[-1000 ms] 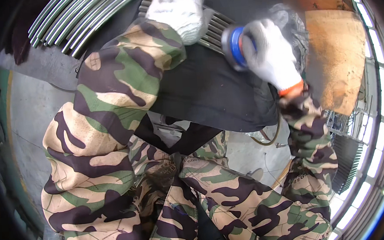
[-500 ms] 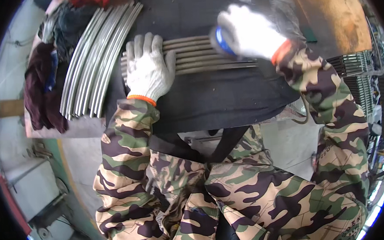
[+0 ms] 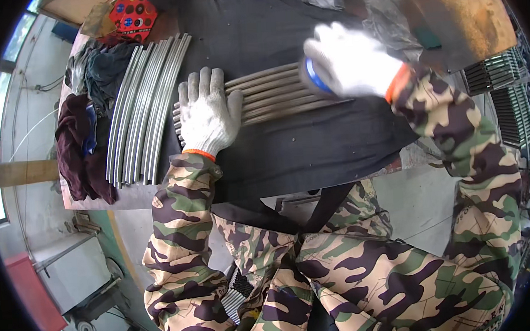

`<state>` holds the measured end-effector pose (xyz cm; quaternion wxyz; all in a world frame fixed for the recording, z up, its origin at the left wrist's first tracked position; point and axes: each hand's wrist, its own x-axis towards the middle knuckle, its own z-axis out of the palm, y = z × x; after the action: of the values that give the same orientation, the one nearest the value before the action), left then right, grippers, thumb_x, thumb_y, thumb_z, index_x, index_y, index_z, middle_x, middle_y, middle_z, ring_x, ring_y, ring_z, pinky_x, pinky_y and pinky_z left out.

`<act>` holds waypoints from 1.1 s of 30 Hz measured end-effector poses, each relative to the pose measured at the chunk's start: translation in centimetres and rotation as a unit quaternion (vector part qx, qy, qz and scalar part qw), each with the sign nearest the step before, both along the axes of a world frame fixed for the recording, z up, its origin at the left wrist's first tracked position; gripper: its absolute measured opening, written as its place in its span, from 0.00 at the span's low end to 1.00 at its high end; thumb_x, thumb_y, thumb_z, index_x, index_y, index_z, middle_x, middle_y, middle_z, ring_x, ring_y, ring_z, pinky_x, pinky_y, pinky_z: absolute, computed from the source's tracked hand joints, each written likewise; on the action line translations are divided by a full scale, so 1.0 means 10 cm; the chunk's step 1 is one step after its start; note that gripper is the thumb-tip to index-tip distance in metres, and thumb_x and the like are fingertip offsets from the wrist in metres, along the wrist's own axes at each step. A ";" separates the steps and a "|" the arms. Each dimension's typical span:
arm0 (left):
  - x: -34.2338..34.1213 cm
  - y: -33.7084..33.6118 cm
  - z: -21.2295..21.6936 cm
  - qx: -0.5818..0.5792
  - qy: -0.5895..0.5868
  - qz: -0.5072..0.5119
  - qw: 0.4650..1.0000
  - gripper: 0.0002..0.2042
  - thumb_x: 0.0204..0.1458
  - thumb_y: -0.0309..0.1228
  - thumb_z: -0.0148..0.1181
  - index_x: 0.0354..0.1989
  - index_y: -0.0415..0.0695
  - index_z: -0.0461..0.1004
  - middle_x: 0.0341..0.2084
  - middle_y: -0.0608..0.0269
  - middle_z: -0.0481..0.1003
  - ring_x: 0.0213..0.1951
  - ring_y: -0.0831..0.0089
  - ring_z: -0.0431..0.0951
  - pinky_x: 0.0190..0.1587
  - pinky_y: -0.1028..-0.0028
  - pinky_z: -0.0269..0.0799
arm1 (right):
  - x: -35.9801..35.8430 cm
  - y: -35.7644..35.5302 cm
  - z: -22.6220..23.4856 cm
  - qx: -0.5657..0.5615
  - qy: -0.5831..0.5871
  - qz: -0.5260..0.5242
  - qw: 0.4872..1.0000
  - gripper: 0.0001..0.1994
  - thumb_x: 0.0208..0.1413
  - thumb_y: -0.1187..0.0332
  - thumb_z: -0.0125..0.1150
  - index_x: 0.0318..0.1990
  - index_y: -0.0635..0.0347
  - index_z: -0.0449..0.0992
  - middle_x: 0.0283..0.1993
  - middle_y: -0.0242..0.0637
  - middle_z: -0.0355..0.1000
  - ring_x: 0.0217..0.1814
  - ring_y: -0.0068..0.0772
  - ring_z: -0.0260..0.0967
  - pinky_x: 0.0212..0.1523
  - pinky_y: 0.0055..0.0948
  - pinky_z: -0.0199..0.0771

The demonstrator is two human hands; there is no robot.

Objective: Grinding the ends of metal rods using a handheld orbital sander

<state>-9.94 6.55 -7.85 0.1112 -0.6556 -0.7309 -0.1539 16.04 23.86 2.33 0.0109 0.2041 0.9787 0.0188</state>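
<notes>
Several dull grey-brown metal rods [image 3: 270,93] lie side by side on a black cloth [image 3: 300,148]. My left hand [image 3: 206,115], in a white knit glove, rests flat over their left ends with its fingers stretched out. Above the right part of the rods, my gloved right hand [image 3: 354,62] is closed round a round grey pad with a blue rim [image 3: 315,77]. Motion blurs this hand, and its palm side is hidden. To the left of my left hand lies a bundle of shiny, slightly curved-looking metal rods [image 3: 146,112].
Dark rags [image 3: 77,149] lie on the table's left side, and a red patterned box [image 3: 133,17] stands at the back left. Clear plastic wrap [image 3: 384,28] and a stained brown board [image 3: 465,13] are at the back right. Racked rods [image 3: 510,105] stand beyond the right edge.
The head view has shifted, so the table sits lower and more of its far side shows. My right hand still holds the pad over the rods; my left hand stays on their left ends.
</notes>
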 end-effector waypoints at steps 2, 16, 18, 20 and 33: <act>-0.02 0.00 -0.01 0.014 0.008 -0.007 1.000 0.28 0.60 0.40 0.64 0.63 0.32 0.74 0.62 0.39 0.75 0.65 0.38 0.71 0.71 0.42 0.61 | -0.08 0.18 -0.09 0.025 -0.003 -0.007 1.000 0.13 0.63 0.64 0.60 0.52 0.56 0.77 0.52 0.51 0.72 0.54 0.57 0.76 0.49 0.56 0.82; 0.10 -0.16 0.06 0.009 -0.011 -0.001 1.000 0.28 0.60 0.41 0.65 0.64 0.34 0.74 0.61 0.40 0.74 0.65 0.40 0.70 0.71 0.43 0.60 | -0.24 -0.24 -0.03 -0.047 -0.023 0.076 0.996 0.15 0.62 0.63 0.61 0.53 0.57 0.77 0.51 0.49 0.72 0.55 0.56 0.76 0.49 0.56 0.84; 0.11 -0.15 0.05 0.029 -0.005 -0.009 1.000 0.27 0.59 0.41 0.65 0.62 0.35 0.74 0.59 0.42 0.74 0.63 0.41 0.71 0.68 0.45 0.62 | -0.35 -0.12 -0.05 -0.019 0.005 0.064 0.998 0.14 0.62 0.64 0.60 0.54 0.56 0.78 0.50 0.49 0.72 0.54 0.55 0.76 0.49 0.55 0.84; 0.06 -0.12 0.02 0.047 0.004 -0.015 0.999 0.26 0.58 0.40 0.66 0.60 0.37 0.75 0.56 0.44 0.75 0.60 0.43 0.71 0.66 0.47 0.63 | -0.51 0.06 -0.13 -0.015 -0.001 -0.006 1.000 0.15 0.62 0.65 0.59 0.54 0.54 0.78 0.51 0.49 0.73 0.56 0.56 0.76 0.49 0.54 0.84; -0.06 -0.31 0.06 -0.042 -0.068 -0.004 0.997 0.30 0.64 0.43 0.63 0.70 0.36 0.72 0.68 0.35 0.71 0.71 0.35 0.67 0.75 0.42 0.57 | -0.50 -0.19 -0.19 -0.051 0.010 0.084 0.995 0.14 0.63 0.62 0.62 0.53 0.56 0.78 0.52 0.51 0.73 0.54 0.57 0.77 0.49 0.57 0.83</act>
<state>-10.56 3.46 -7.28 0.0332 -0.6509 -0.7398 -0.1674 11.04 22.01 0.39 0.0097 0.1203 0.9922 -0.0325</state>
